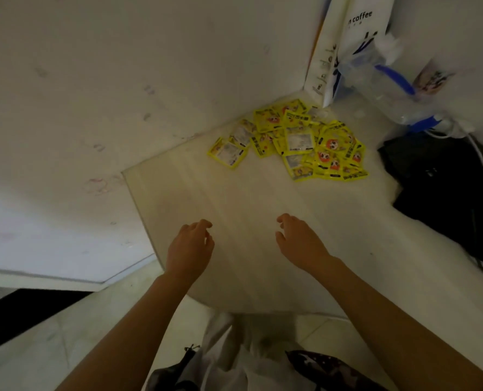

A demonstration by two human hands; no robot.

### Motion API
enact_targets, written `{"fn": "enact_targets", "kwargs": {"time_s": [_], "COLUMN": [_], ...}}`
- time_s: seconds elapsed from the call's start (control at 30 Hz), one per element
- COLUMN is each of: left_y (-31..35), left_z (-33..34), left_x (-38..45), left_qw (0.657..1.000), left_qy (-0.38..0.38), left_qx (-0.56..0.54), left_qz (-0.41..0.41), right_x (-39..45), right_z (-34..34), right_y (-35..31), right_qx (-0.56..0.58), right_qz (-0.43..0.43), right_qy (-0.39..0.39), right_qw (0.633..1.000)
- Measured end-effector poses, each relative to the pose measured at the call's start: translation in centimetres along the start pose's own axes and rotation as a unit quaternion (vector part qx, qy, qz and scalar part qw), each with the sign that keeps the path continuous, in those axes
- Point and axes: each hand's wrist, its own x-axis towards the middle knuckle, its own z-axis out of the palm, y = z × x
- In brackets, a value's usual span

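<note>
Left hand [191, 246] and right hand [299, 241] hover over table [234, 210], fingers loosely curled, holding nothing. Yellow packets [291, 139] heaped at 12–1 o'clock from the hands, well apart, in the far corner by the wall, near coffee bag [356, 38]. Likely light, thin, floppy, slick film; pinch one by an edge or corner. Heap stretches roughly 9-to-3 o'clock; single packets point every way.

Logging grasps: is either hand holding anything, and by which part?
Nothing is held: left hand and right hand hover empty over the table, apart from the yellow packets.
</note>
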Motion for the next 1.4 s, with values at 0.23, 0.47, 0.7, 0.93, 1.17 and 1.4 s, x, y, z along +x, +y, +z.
{"fn": "enact_targets", "kwargs": {"time_s": [0.23,0.47,0.7,0.93,1.17,1.4], "left_y": [-2.6,-2.4,-0.5,1.8,2.8,1.8], "left_z": [-2.1,-2.6,-1.9,-0.7,1.3,1.8], "left_x": [9.0,16.4,22.8,28.0,31.2,32.7], "left_qw": [0.996,0.980,0.966,0.959,0.936,0.942], "left_qy": [-0.070,-0.122,-0.145,-0.176,-0.201,-0.199], "left_qx": [0.032,0.096,0.158,0.158,0.186,0.173], "left_qz": [0.052,0.124,0.143,0.155,0.221,0.207], "right_x": [5.5,9.0,13.8,19.2,24.1,26.8], "right_z": [-0.8,-3.0,-6.0,-8.8,-10.5,-10.5], "right_y": [-2.5,-2.0,0.0,2.7,4.9,5.0], "right_qx": [0.021,0.022,0.023,0.020,-0.001,-0.006], "right_qz": [0.060,0.105,0.122,0.137,0.179,0.222], "right_qy": [0.024,0.040,0.045,0.030,0.039,0.062], "right_qw": [0.998,0.993,0.991,0.990,0.983,0.973]}}
